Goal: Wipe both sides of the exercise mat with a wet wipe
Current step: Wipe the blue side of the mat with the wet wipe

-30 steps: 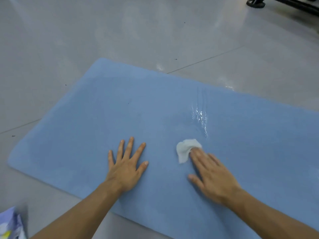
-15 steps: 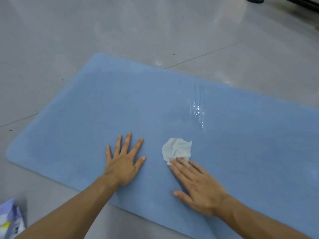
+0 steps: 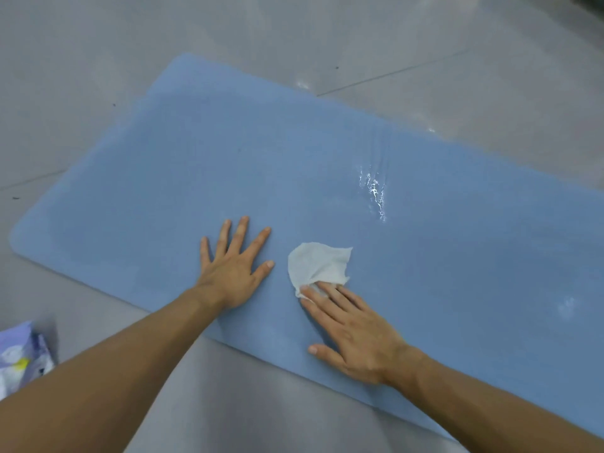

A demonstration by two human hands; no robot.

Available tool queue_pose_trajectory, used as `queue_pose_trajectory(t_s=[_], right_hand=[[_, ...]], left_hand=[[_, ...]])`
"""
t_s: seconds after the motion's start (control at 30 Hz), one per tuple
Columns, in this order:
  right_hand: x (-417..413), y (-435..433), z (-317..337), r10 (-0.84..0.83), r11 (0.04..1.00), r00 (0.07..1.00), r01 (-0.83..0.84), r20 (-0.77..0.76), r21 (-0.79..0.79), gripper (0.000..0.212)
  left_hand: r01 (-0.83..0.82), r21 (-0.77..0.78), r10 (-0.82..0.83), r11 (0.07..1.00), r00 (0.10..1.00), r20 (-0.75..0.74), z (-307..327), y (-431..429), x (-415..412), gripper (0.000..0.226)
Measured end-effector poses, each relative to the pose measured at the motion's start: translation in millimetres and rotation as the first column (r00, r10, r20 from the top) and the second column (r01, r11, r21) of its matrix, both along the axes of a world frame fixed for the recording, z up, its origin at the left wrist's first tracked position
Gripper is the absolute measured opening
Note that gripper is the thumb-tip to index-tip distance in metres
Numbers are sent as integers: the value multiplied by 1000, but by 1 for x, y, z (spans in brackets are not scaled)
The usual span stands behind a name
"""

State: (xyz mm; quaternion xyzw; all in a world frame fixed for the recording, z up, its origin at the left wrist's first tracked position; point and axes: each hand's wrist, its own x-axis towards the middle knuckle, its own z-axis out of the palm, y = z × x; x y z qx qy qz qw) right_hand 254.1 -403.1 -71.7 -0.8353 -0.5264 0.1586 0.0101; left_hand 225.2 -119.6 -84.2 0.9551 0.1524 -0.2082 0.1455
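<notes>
Two hands lay on the exercise mat [image 3: 457,256] when I checked the head view. The mat was spread flat on the grey floor [image 3: 98,76], one face up, with its rounded end to the left and its right end out of frame.

1. Left hand [image 3: 233,273]. It lay palm down close to the mat's near edge, fingers [image 3: 242,230] straight and spread wide, holding nothing. I judged this to be a brace, since weight there would stop the mat sliding on the smooth floor.

2. Right hand [image 3: 356,335]. It lay palm down just right of the left hand, fingers straight and close together, thumb out to the side. The fingertips [image 3: 327,291] pressed on the near edge of the wet wipe [image 3: 318,264] and did not curl round it. The rest of the wipe lay crumpled on the mat beyond them. I judged that flat pressure suited rubbing better than a pinch.

3. Wet streak [image 3: 376,191]. Glistening lines lay beyond the wipe to the right. They were probably moisture, though glare made this hard to confirm.

4. Packet [image 3: 19,354]. This pale printed packet lay on the floor at lower left, apart from the mat.

By my estimate, the upper face was being wiped and the underside was not yet done.
</notes>
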Motion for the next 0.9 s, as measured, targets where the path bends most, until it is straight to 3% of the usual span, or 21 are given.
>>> queue_pose_trajectory(t_s=[0.2, 0.33, 0.4, 0.53, 0.7, 0.77, 0.9], right_hand=[[44, -5, -6, -302, 951, 952, 304, 38, -60, 87], [65, 18, -4, -442, 897, 895, 440, -55, -49, 97], [58, 33, -2, -387, 922, 917, 385, -96, -44, 96], [26, 36, -6, -117, 993, 989, 119, -89, 19, 84], [-12, -3, -7, 190, 982, 979, -190, -77, 9, 75], [-7, -18, -5, 157, 988, 988, -157, -8, -8, 73], [29, -24, -6, -114, 992, 990, 118, 77, -48, 74]], left_hand=[[11, -7, -11, 1000, 1000, -8, 4, 3, -1, 68], [12, -10, -12, 1000, 1000, -6, 3, 4, -1, 68], [6, -22, -7, 1000, 1000, -15, 2, 4, -1, 68], [5, -33, -5, 999, 1000, -13, 1, 5, -2, 68], [17, -29, -17, 999, 1000, -7, -2, 6, -3, 68], [22, -25, -22, 999, 1000, -5, -4, 6, -4, 68], [22, -30, -22, 999, 1000, -11, -3, 6, -4, 68]])
